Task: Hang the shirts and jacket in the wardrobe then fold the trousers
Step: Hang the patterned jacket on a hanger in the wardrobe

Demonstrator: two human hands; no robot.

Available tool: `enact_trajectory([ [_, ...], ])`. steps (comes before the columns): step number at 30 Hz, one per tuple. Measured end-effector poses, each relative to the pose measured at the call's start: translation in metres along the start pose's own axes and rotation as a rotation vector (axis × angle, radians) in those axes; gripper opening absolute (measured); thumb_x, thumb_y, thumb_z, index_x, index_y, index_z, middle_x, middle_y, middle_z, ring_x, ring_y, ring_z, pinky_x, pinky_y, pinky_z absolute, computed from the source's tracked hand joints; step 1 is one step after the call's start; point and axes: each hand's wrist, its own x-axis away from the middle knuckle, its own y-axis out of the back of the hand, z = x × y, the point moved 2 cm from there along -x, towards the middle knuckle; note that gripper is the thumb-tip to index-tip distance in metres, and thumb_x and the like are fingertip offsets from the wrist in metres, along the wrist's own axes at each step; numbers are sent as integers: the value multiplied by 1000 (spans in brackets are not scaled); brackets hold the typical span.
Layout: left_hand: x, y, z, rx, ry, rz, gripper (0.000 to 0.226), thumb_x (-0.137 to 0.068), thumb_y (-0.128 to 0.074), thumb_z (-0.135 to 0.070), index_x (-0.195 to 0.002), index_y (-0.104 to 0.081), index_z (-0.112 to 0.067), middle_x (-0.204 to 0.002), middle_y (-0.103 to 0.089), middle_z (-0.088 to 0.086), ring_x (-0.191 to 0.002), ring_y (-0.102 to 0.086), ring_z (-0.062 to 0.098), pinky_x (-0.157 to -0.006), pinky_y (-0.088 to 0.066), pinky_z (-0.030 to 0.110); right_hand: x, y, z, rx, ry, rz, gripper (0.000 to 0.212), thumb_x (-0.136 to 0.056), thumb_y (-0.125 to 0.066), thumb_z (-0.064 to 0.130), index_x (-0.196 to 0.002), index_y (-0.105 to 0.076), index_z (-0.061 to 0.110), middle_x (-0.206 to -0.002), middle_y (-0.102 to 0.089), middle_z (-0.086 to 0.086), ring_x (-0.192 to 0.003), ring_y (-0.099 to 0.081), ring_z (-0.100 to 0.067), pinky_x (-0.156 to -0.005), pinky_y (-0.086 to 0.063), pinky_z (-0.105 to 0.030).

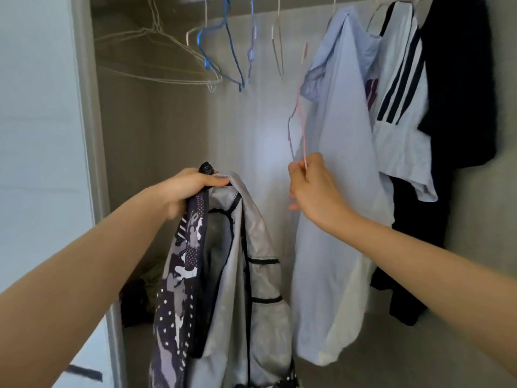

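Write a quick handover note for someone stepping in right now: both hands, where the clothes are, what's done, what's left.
Left hand: grips the jacket by its top and holds it up in front of the wardrobe.
Right hand: pinches the pink hanger beside the light blue shirt.
Done: the light blue shirt and the striped white shirt are hung, next to a dark garment.
Left: put the jacket on the hanger, hang it up, then fold the trousers, which I cannot make out here.

The grey fabric jacket (260,275) shows black-and-white camouflage with dots. Others: pale blue shirt (341,135), white top with navy stripes (400,79), black garment (458,79), thin pink hanger (304,147), blue hanger (199,42).
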Motion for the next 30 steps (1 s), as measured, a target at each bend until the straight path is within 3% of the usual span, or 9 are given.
enact_trajectory([
  [3,22,-8,14,-38,33,-4,34,-84,-74,-23,-111,-69,-2,-104,-74,17,-95,-72,32,-75,-59,37,19,5,-18,-87,-15,48,18,-101,-44,26,-91,-41,10,-78,-53,-12,-69,-56,-24,-57,-59,-45],
  [6,45,-15,30,-28,60,-74,31,-87,-70,-20,-111,-69,-1,-106,-73,18,-91,-72,30,-73,-59,35,38,7,-37,-195,-28,109,23,-102,-42,25,-93,-46,4,-75,-53,-17,-63,-55,-21,-57,-60,-44],
  [11,91,-16,62,49,121,-198,24,-86,-68,-16,-106,-70,-3,-103,-73,19,-86,-71,31,-72,-58,37,75,10,-62,-491,-41,237,25,-102,-44,23,-80,-52,14,-59,-50,0,-51,-50,-9,-55,-58,-37],
  [16,141,-3,85,88,194,-298,40,-71,-75,-21,-105,-69,-2,-100,-73,19,-83,-72,30,-66,-60,36,105,20,-73,-767,-28,318,36,-101,-50,27,-69,-43,12,-47,-29,7,-40,-32,-13,-57,-58,-35],
  [20,175,17,92,135,174,-377,33,-72,-73,-20,-99,-69,-3,-89,-74,15,-75,-73,26,-62,-60,33,113,22,-81,-994,-145,443,35,-99,-53,32,-69,-50,15,-47,-19,3,-37,-20,-14,-60,-56,-38],
  [23,195,31,92,144,159,-408,33,-75,-72,-22,-102,-70,-4,-92,-74,14,-77,-72,26,-66,-61,35,118,17,-84,-1116,-254,605,31,-88,-59,43,-71,-59,16,-47,-20,5,-37,-20,-12,-59,-55,-37],
  [30,240,62,83,152,140,-515,25,-75,-71,-22,-97,-73,-11,-93,-75,12,-76,-73,24,-63,-61,34,122,12,-100,-1167,-497,963,27,-88,-53,36,-82,-72,17,-45,-23,9,-29,-23,-2,-54,-53,-30],
])
